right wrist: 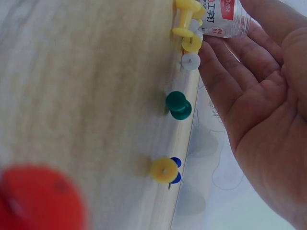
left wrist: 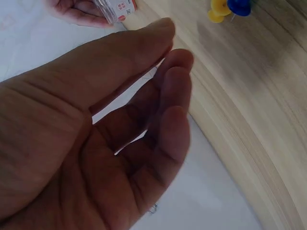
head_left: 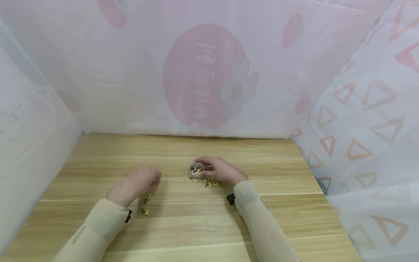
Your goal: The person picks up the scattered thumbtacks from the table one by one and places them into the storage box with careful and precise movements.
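Note:
My right hand (head_left: 222,170) grips a small clear jar (head_left: 193,175) of mixed-colour push pins (head_left: 197,169), its thumb and fingers curled round the side. In the right wrist view the jar (right wrist: 219,18) shows a white and red label, with the right hand (right wrist: 261,91) against it. Left of the jar, my left hand (head_left: 137,183) hovers over the table, fingers loosely bent. No push pin shows between the thumb and fingertips of the left hand (left wrist: 129,105) in its wrist view. Below it lie yellow and dark push pins (head_left: 146,212).
Yellow, red and white push pins (head_left: 210,184) lie scattered beside the jar. Green (right wrist: 177,105) and red push pins (right wrist: 41,199) appear in the right wrist view. The wooden table (head_left: 196,229) is enclosed by printed sheets (head_left: 137,98) at the back and sides.

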A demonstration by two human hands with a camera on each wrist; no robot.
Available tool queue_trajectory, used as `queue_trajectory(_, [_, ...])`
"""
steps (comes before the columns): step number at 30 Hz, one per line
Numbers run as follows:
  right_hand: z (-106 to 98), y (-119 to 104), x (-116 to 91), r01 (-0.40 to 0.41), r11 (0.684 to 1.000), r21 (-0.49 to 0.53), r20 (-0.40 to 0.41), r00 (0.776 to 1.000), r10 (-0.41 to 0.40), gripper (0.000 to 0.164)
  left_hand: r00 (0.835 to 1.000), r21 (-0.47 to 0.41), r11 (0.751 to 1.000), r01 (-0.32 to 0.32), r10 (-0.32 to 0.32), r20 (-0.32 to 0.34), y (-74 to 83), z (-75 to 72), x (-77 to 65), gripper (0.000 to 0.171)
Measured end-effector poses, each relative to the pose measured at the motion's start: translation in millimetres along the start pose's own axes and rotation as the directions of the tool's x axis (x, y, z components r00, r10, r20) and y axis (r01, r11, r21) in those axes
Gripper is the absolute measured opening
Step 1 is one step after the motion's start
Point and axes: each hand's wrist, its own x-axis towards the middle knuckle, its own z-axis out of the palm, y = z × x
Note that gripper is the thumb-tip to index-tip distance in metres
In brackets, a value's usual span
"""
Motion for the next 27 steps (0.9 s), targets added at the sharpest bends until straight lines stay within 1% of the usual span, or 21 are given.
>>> queue_trajectory(2, [-0.5,-0.1,-0.1,0.001,1.0,0.0,-0.001,1.0,-0.001,0.06,1.0,-0.009,1.0,0.006,-0.005,0.019,-0.5,1.4,-2.7,0.021])
queue_trajectory(3, [-0.7,-0.3,-0.2,0.003,1.0,0.001,0.0,1.0,-0.003,0.06,0.999,-0.015,1.0,0.018,-0.017,0.034,-0.6,1.9,-3.9,0.022])
queue_trajectory(6, [-1.3,-0.5,-0.5,0.003,1.0,0.003,-0.002,1.0,-0.003,0.06,0.994,-0.04,0.996,0.074,-0.071,0.087,-0.9,3.4,-6.2,0.023])
queue_trajectory(9, [-1.3,-0.5,-0.5,0.002,1.0,0.003,-0.002,1.0,-0.002,0.06,0.985,-0.038,0.992,0.116,-0.11,0.131,0.0,3.7,-6.9,0.022])
queue_trajectory(14, [-1.4,-1.1,-0.5,-0.001,1.0,0.001,-0.001,1.0,0.001,0.06,0.983,-0.013,0.993,0.12,-0.117,0.138,1.7,4.3,-7.9,0.024])
queue_trajectory(19, [-0.9,-0.9,-0.3,0.002,1.0,0.008,-0.001,1.0,-0.002,0.061,0.983,-0.029,0.991,0.134,-0.129,0.133,1.3,7.0,-8.8,0.024])
queue_trajectory(21, [-0.6,-0.8,-0.4,0.003,1.0,0.012,-0.001,1.0,-0.003,0.061,0.987,-0.029,0.993,0.118,-0.114,0.114,0.8,8.1,-8.2,0.023])
queue_trajectory(23, [-0.5,-0.9,-0.6,0.001,1.0,0.017,0.001,1.0,-0.001,0.061,0.991,-0.028,0.994,0.103,-0.1,0.087,0.9,8.6,-7.0,0.023])
queue_trajectory(25, [-0.5,-0.7,-0.8,0.0,1.0,0.018,-0.001,1.0,0.0,0.061,0.997,-0.015,0.997,0.072,-0.071,0.04,1.0,9.3,-5.0,0.025])
queue_trajectory(27, [-0.5,-0.3,-0.9,-0.001,1.0,0.018,-0.002,1.0,0.002,0.061,0.999,-0.004,0.999,0.049,-0.049,-0.008,1.4,9.4,-2.1,0.026])
